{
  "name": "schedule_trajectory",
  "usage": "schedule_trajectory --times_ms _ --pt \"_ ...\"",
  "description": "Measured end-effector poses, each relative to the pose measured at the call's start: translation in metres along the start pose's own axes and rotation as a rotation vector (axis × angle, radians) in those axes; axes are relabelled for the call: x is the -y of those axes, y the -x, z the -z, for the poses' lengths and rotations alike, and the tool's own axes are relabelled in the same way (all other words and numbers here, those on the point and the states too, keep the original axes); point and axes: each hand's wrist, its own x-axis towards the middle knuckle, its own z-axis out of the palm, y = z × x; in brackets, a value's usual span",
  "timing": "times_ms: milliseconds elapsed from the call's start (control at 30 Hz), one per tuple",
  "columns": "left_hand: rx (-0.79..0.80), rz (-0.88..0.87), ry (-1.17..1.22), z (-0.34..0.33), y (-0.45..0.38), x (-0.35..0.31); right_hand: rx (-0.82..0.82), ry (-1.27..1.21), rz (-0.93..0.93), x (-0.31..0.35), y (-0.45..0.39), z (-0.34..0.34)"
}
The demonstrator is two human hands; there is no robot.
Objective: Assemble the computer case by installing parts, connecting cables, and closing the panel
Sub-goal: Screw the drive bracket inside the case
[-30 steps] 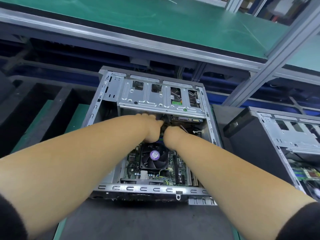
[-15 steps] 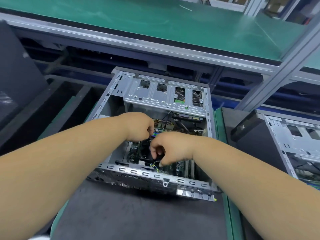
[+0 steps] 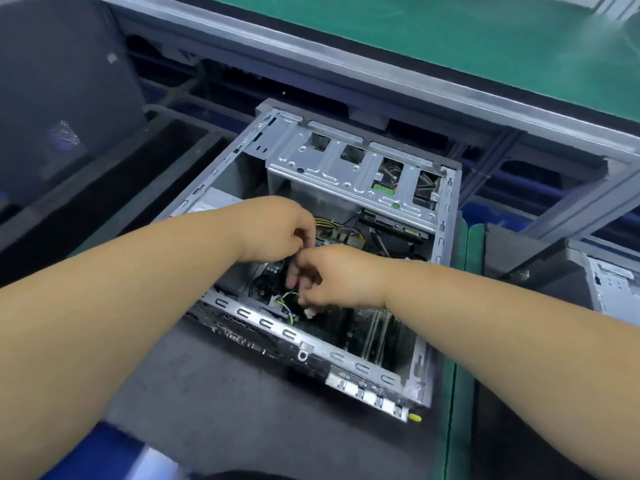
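At the centre of the dark surface [image 3: 214, 403] lies the computer case [image 3: 420, 370], side panel off and its open side facing up, the inside exposed. Both hands reach into it from 6 o'clock. At 12 o'clock inside the case sits the silver drive cage [image 3: 349, 168], with square cut-outs along its top. Just below the cage, a bundle of yellow and black cables [image 3: 337, 227] runs across.

The left hand [image 3: 277, 230] hovers over the middle of the case with its fingers curled inward, pinching something small at the fingertips; what it is cannot be made out. The right hand [image 3: 332, 275] sits just at 5 o'clock of the left, nearly touching it, fingers bent downward toward the motherboard [image 3: 349, 329]. Whether it actually holds anything cannot be told. Directly under its fingertips lies a small white connector [image 3: 309, 313], and at 9 o'clock of that, a thin yellow-green wire [image 3: 285, 304] loops near the case's near rail.

At 3 o'clock, a second open case [image 3: 609, 282] stands at the frame edge. At 12 o'clock, a green-topped bench [image 3: 450, 32] runs across behind a metal rail.
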Motion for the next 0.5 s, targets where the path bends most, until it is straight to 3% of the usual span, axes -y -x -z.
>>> schedule_trajectory --times_ms 67,167,300,500 --pt "-0.037 0.032 0.003 0.001 -0.005 0.003 0.105 -0.137 -0.024 -0.002 -0.003 -0.001" --pt "-0.025 0.021 -0.018 0.002 -0.015 0.004 0.19 0.058 0.067 -0.003 -0.01 0.002" --pt "0.031 -0.012 -0.074 0.004 -0.03 0.004 0.183 0.345 0.241 -0.006 -0.017 0.003" --pt "0.029 0.002 -0.047 -0.003 -0.039 0.011 0.091 0.383 0.249 -0.012 -0.016 -0.003"
